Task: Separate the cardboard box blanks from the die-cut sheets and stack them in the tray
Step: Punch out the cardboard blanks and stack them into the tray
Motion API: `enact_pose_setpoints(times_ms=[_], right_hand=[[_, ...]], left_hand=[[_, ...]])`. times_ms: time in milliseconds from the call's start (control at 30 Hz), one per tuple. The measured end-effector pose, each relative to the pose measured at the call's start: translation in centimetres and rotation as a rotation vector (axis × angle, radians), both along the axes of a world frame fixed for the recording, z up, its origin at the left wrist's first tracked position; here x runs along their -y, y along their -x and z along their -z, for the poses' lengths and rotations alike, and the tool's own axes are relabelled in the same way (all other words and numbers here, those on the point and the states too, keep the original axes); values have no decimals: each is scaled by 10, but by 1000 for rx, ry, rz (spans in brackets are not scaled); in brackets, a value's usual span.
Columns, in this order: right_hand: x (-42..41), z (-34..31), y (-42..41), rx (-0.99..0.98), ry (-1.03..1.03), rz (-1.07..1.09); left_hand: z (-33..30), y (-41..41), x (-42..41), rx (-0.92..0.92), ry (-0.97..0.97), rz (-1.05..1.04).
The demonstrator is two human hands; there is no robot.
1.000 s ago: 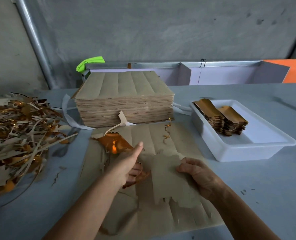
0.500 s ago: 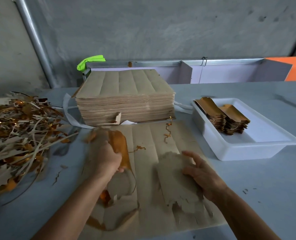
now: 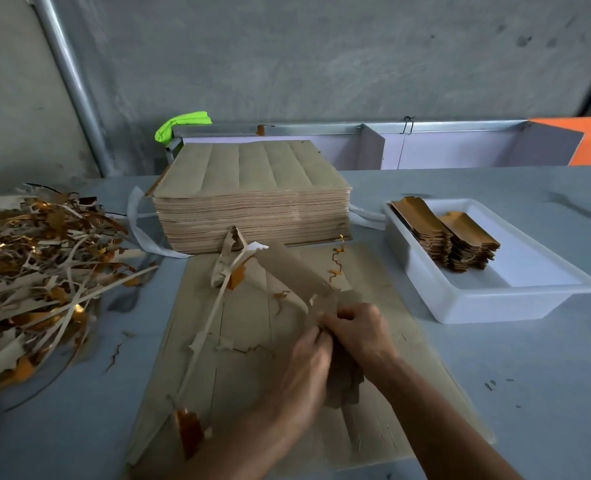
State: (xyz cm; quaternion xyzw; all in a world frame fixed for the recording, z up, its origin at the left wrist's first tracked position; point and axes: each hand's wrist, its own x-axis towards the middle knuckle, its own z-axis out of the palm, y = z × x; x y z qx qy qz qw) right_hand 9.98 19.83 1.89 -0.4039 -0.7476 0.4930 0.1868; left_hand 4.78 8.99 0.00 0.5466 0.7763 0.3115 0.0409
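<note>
A long brown box blank (image 3: 295,275) is raised off the flat die-cut sheet (image 3: 245,327) in front of me. My left hand (image 3: 301,372) and my right hand (image 3: 358,332) meet at its near end, and both grip it. More blanks (image 3: 344,382) sit under my hands, partly hidden. A thin waste strip (image 3: 214,306) with a gold scrap hangs from the blank's far end. The white tray (image 3: 494,299) at the right holds two short stacks of gold-faced blanks (image 3: 446,237). A thick pile of uncut sheets (image 3: 252,202) stands behind.
A heap of torn trim strips (image 3: 34,271) covers the table's left side. White strapping (image 3: 138,230) lies beside the sheet pile. A metal rail with a green cloth (image 3: 183,124) runs along the back wall. Small scraps dot the grey table (image 3: 512,393).
My left hand has dropped the gold-backed scrap and moved right to join my right hand. Together they have lifted a long blank off the sheet, with a waste strip trailing.
</note>
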Motion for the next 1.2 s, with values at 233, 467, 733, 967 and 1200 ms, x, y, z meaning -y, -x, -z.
enact_pose_setpoints(times_ms=[233, 467, 733, 967, 1200], right_hand=[[-21, 7, -20, -109, 303, 200], [-34, -7, -45, -150, 582, 60], [-48, -10, -58, -225, 524, 117], [-47, -10, -61, -179, 473, -206], [-27, -16, -49, -109, 344, -456]], left_hand=[[2, 19, 15, -406, 80, 19], [-7, 65, 22, -198, 93, -230], [-1, 97, 25, -36, 204, -323], [-30, 114, 36, 116, 571, -341], [-40, 78, -11, 1008, 311, -293]])
